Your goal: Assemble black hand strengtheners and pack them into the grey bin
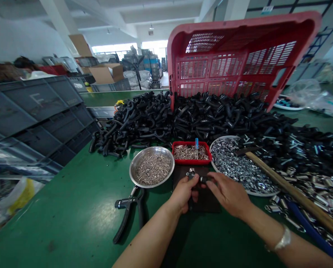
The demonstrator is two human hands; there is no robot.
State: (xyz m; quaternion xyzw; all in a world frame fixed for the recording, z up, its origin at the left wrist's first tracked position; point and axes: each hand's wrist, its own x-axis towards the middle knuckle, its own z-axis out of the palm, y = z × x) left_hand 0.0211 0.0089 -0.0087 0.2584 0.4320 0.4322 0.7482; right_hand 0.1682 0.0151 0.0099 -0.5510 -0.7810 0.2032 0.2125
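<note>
My left hand (pixel 184 191) is closed around a black hand-exerciser handle (pixel 190 204), whose lower end sticks out beneath the fingers. A short metal piece, perhaps the end of a spring, shows at its top. The fingertips of my right hand (pixel 228 191) pinch the dark knob (pixel 203 179) at the handle's right side; the exact contact is partly hidden. Both hands are above a dark mat (pixel 211 206). To their left, a hand exerciser (pixel 131 208) with two black handles and a spring lies on the green table (pixel 79 216).
Behind my hands stand a steel bowl (pixel 132 173) of small metal parts, a red tray (pixel 193 162) of pins with a blue screwdriver (pixel 196 143), and a white dish (pixel 263 194) of metal pieces. A hammer (pixel 284 178) rests across it. Black handles (pixel 146 119) pile before a red crate (pixel 244 26).
</note>
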